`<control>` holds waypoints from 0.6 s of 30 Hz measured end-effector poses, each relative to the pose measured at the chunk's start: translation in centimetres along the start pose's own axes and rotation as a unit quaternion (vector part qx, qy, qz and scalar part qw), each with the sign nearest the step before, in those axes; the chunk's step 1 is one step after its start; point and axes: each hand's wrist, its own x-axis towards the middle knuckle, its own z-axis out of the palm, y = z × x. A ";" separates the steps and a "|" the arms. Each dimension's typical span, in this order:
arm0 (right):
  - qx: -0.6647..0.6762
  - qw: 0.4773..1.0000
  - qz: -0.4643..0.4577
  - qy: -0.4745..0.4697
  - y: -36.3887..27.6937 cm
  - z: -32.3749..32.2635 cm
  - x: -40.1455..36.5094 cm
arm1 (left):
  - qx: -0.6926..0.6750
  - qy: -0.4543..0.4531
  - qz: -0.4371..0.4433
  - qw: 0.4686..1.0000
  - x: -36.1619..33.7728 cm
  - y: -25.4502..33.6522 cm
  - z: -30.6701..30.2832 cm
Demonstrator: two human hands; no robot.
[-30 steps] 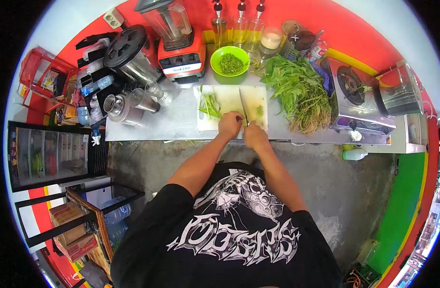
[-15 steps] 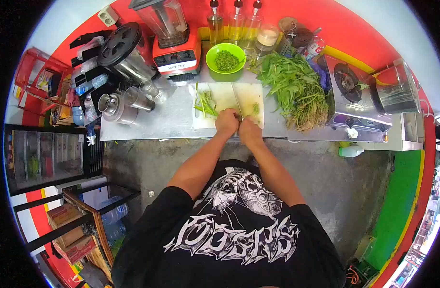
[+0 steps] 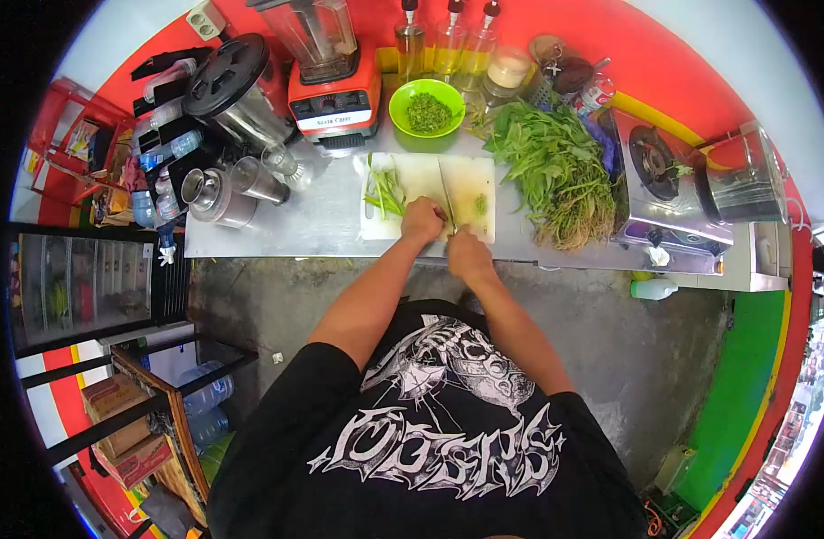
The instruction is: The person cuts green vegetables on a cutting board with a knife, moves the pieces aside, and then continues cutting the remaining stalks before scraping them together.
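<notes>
A white cutting board [image 3: 407, 166] lies at the counter's front edge. My right hand [image 3: 470, 254] is wrapped round the handle of a knife [image 3: 447, 193], whose blade points away from me across the board. Just left of the blade, my left hand [image 3: 423, 220] rests on the board with its fingers curled together; what they hold is hidden. Long green stalks [image 3: 387, 192] lie on the board's left part. To the right of the blade is a little heap of chopped green bits [image 3: 480, 204]. Behind the board stands a lime green bowl [image 3: 421, 137] with chopped greens in it.
A leafy bunch with roots [image 3: 555, 171] lies right of the board, beside a gas stove [image 3: 636, 202]. A red blender [image 3: 335, 103], oil bottles [image 3: 449, 49] and a jar [image 3: 506, 72] stand behind. Metal shakers and a glass [image 3: 259, 182] are on the left.
My right hand has moved slightly back towards me and apart from my left hand, and more of the knife blade shows between them. The view has shifted a little.
</notes>
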 end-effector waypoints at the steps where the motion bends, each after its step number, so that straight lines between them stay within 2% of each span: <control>1: 0.004 1.000 0.015 -0.001 0.0 0.4 0.1 | -0.005 0.002 -0.005 1.000 0.1 -0.1 0.1; 7: -0.045 0.998 -0.032 0.009 0.2 -0.4 1.4 | -0.004 0.009 0.009 1.000 -0.5 0.3 -0.3; 11: -0.023 0.999 0.016 0.017 -0.3 0.5 0.2 | -0.009 0.007 0.004 1.000 -0.2 0.1 -0.3; 18: -0.048 0.999 -0.014 0.012 0.0 0.4 1.3 | 0.011 -0.019 0.012 1.000 -0.1 -0.1 -0.7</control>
